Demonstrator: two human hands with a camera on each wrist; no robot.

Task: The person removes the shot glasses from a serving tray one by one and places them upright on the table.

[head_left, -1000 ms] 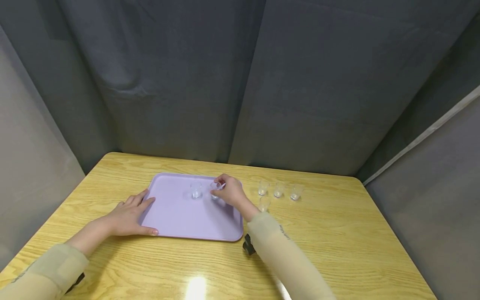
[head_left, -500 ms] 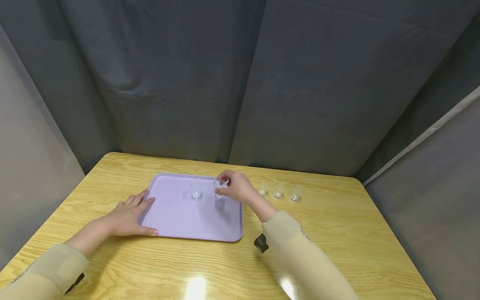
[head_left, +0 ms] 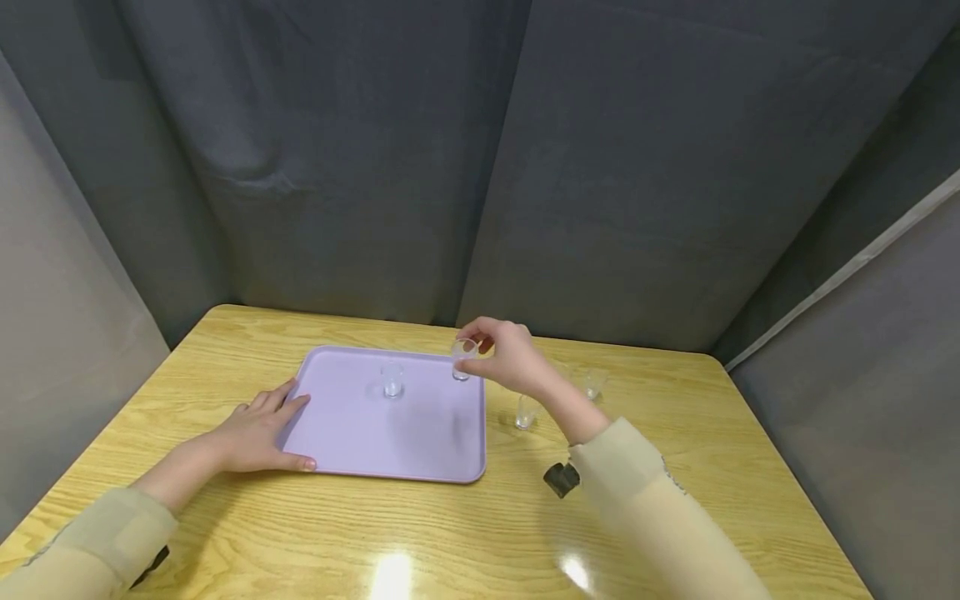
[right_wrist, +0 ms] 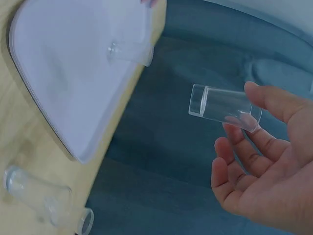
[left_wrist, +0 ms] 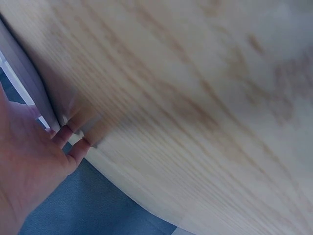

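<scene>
My right hand (head_left: 510,358) pinches a clear shot glass (right_wrist: 225,105) near its rim, between thumb and fingers. The glass hangs upright over the back right corner of the lilac tray (head_left: 345,450). A second shot glass (head_left: 392,381) stands on the tray, left of the held one. My left hand (head_left: 251,433) rests spread against the tray's left side, its thumb at the front edge. In the left wrist view, fingertips (left_wrist: 80,149) touch the wood beside the tray's rim.
More clear shot glasses stand on the wooden table (head_left: 675,500) right of the tray: one (head_left: 526,412) nearer, another (head_left: 594,383) farther back, others partly hidden by my right wrist. A grey curtain (head_left: 375,167) hangs behind the table.
The right hand has lifted its shot glass and carried it right and away toward the tray's back right corner. The left hand, the tray and the other glass on it have stayed put.
</scene>
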